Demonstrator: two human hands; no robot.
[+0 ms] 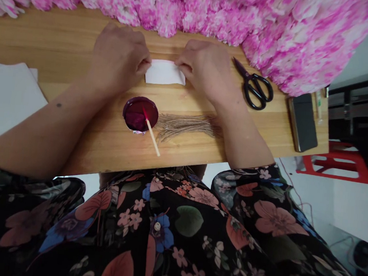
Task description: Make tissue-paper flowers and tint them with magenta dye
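White paper strip spanned the gap between two hands, closer to the flower-lined far edge of the table than to the near one; whether it rested on the wood could not be told. Larger white sheets lay at the table's left end. The left hand had its thumb and forefinger pinched together at the strip's far left corner, the other fingers curled in. Toward the near edge sat a dark red dish with a red-tipped stick leaning over its rim, then a bundle of brown strands running to the right forearm. The right hand had a matching closed pinch on the far right corner. Good handling seemed to want level pinches and a light, equal pull, keeping the strip straight and uncreased, and forearms clear of the dish, whose red might stain paper. Black scissors lay beyond, points toward the far edge, and a phone near the table's right edge.
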